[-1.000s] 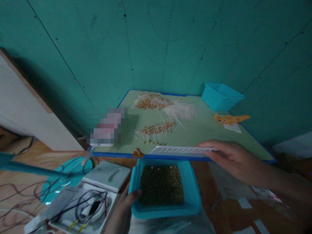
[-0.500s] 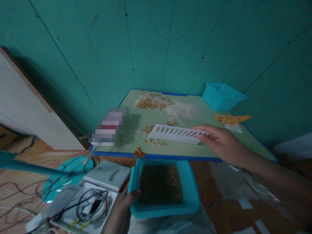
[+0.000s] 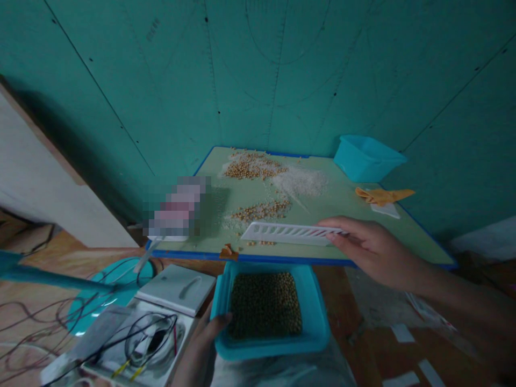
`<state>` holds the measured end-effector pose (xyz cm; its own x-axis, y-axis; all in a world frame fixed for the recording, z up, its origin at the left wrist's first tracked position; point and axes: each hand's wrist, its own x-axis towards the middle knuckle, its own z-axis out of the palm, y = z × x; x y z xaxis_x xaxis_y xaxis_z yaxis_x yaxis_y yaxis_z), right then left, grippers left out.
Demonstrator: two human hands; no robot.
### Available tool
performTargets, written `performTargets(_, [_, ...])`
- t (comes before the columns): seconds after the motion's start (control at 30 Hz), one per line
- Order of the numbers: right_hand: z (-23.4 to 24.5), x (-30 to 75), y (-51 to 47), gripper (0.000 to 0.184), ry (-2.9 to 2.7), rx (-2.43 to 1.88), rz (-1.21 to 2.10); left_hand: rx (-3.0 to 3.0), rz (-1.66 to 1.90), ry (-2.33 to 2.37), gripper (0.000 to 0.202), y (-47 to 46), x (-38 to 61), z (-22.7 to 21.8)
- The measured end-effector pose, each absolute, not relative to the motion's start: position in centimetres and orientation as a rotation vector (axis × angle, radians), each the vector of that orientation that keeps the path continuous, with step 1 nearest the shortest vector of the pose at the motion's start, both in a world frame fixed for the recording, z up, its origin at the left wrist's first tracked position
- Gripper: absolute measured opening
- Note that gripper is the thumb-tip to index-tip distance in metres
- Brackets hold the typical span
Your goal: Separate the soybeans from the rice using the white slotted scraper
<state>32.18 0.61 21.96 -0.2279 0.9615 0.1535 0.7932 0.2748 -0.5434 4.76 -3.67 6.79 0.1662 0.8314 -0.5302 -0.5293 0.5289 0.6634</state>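
Observation:
My right hand grips one end of a white slotted plastic scraper, which lies across the near part of a green board with a blue edge. A few tan beans lie just in front of the scraper and a larger heap lies just behind it. My left hand holds the left rim of a blue tub filled with beans, right under the board's near edge.
More beans and white grains lie farther back on the board. An empty blue tub and an orange cloth sit at the right. A box with cables stands at the lower left. A teal wall rises behind.
The scraper went from the board's near edge up to the bean heap, then came back toward the edge, dragging a few beans with it. My left hand and the tub stayed put.

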Motion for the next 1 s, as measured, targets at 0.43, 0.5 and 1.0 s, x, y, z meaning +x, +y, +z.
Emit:
performTargets(0.43, [22.0, 32.2, -0.2, 0.029, -2.119, -1.561, 0.496, 0.459, 0.967, 0.979, 0.054, -3.5, 4.2, 6.5])
performTargets(0.5, [22.1, 32.2, -0.4, 0.029, -2.116, -1.551, 0.509, 0.463, 0.971, 0.991, 0.056, -3.5, 4.2, 6.7])
performTargets(1.0, [22.2, 32.0, -0.9, 0.028, -2.112, -1.553, 0.506, 0.45, 1.0, 1.01, 0.062, -3.5, 4.4, 6.7])
